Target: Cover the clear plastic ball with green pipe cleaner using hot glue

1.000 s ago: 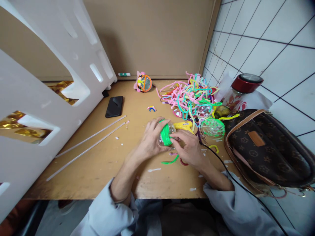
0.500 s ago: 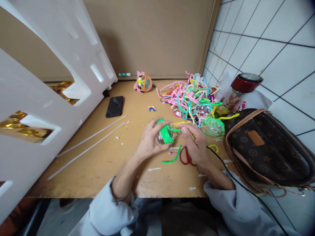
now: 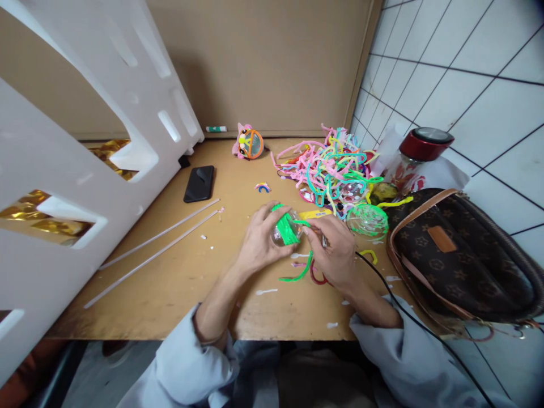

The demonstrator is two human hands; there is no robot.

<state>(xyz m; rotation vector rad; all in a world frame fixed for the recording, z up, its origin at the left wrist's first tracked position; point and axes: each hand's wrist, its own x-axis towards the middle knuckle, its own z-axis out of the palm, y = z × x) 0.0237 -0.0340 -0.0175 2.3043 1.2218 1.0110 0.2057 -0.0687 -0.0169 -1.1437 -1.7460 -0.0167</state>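
Left grip (image 3: pixel 260 233) wide around green-wrapped ball (image 3: pixel 286 229)

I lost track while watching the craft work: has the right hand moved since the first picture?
Yes: the right hand has shifted slightly rightward, a little nearer the brown handbag, which has stayed put.

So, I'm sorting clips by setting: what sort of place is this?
Probably a craft table, home or workshop unclear, going by the heap of coloured pipe cleaners, a small orange-trimmed toy, and the green-banded clear piece in the left hand.
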